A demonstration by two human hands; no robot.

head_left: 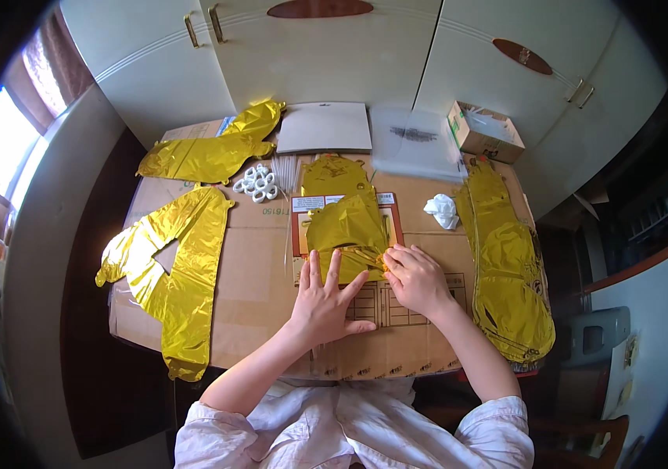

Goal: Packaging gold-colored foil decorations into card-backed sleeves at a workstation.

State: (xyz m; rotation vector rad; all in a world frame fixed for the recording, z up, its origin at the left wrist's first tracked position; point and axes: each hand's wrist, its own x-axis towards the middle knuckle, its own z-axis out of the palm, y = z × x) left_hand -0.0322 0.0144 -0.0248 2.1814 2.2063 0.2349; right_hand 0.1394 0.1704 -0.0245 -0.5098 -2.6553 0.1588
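A flat gold foil balloon (345,223) lies in the middle of the table over a printed sheet with a red border (300,227). Its near part is creased and gathered into folds. My left hand (323,303) rests palm down at the near left edge, fingers spread, the fingertips touching the foil. At the near right edge, my right hand (418,281) is closed, its curled fingers pressing on the gathered foil. The fingertips of that hand partly hide the foil's corner.
Cardboard (263,305) covers the table. Around lie a four-shaped gold balloon (193,289), another gold balloon (201,158) and a long one (506,266). White rings (256,184), thin clear straws (284,169), crumpled white material (442,211), a clear bag (408,148) and an open box (487,130) sit farther back.
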